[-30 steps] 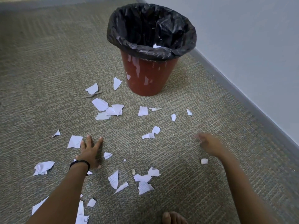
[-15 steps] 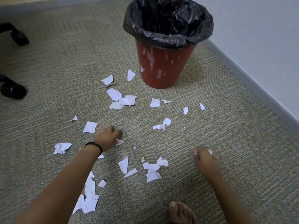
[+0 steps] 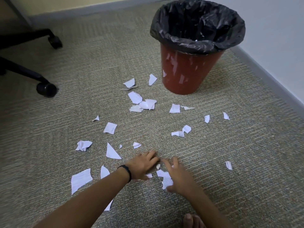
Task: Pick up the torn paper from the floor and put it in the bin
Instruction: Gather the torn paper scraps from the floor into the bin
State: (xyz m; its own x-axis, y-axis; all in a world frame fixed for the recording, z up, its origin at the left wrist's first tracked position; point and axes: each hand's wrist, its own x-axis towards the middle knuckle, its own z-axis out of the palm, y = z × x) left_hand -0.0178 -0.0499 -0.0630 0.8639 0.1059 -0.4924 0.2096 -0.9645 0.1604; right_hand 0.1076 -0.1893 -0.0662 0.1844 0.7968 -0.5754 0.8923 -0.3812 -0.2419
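Grey-green carpet is strewn with torn paper scraps in front of a red bin lined with a black bag. Both hands rest fingers spread on the floor: left hand and right hand flank scraps lying between them.

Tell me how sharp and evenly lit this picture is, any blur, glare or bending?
Head view: soft, even light with faint shadows; right hand slightly motion-blurred, paper scraps crisp; glossy sheen on the bin liner and reflections on the bin; wide-angle bending at the edges.
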